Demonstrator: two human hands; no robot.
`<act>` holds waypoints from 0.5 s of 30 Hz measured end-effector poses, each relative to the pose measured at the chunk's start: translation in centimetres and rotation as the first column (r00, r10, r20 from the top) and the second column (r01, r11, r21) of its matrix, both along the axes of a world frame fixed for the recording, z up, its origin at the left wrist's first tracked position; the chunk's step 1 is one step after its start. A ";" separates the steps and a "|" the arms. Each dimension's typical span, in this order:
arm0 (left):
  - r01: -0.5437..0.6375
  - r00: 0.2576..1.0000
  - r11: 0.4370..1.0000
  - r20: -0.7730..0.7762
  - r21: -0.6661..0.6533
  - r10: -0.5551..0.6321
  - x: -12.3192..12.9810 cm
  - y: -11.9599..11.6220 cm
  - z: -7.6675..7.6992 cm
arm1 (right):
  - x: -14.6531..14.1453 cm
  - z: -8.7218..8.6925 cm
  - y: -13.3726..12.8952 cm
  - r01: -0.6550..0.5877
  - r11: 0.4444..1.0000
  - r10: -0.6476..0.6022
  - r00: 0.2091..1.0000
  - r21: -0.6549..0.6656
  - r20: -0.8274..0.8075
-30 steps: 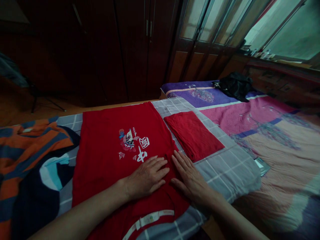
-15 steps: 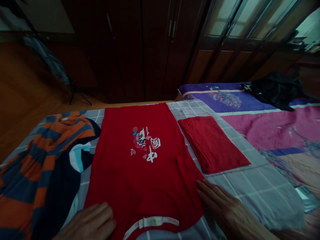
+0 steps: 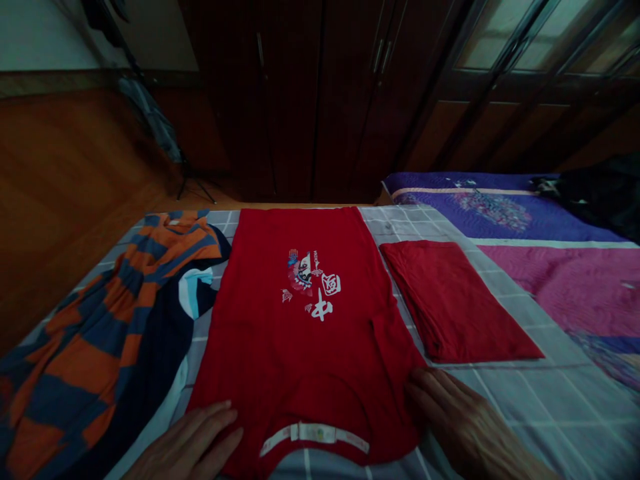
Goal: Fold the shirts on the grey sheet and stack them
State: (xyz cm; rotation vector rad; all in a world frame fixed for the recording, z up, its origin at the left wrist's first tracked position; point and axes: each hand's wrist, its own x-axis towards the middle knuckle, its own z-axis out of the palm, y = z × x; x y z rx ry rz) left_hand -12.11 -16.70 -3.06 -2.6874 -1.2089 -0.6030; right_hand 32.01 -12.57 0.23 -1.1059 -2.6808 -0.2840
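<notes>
A red T-shirt [image 3: 300, 353] lies spread on the bed, its collar toward me and its printed design and white lettering showing upside down. My left hand [image 3: 195, 443] rests on the near left shoulder of the shirt, fingers stretched out and slightly apart. At the opposite side, my right hand [image 3: 465, 420] touches the sleeve edge with its fingers extended, the tips lying against the red cloth. Just beyond that hand is a folded red garment [image 3: 460, 300], flat on the sheet.
Left of the shirt lie an orange-and-blue striped garment [image 3: 100, 353] and a dark navy one [image 3: 160, 347]. Under everything is a grey checked sheet [image 3: 500, 393]. A second bed with a purple and pink cover [image 3: 550, 273] adjoins at right. Dark wardrobes [image 3: 320, 107] stand behind.
The view has turned left, so everything sits farther right in the picture. My left hand's fingers, more curled before, now lie straighter on the shirt. My right hand stays at the sleeve.
</notes>
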 end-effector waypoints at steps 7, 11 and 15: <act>-0.003 0.994 0.999 0.110 -0.052 0.008 1.0 1.0 2.2 | -0.5 0.6 0.7 -0.028 0.999 0.031 0.991 0.025 -0.132; 0.013 0.981 0.948 0.188 -0.318 0.049 1.2 3.6 6.1 | -0.8 3.2 2.0 -0.001 0.999 -0.007 0.975 -0.037 -0.221; -0.015 0.970 0.910 0.215 -0.414 0.114 0.0 4.4 8.6 | -0.2 6.9 2.2 -0.022 1.000 0.017 0.962 -0.015 -0.273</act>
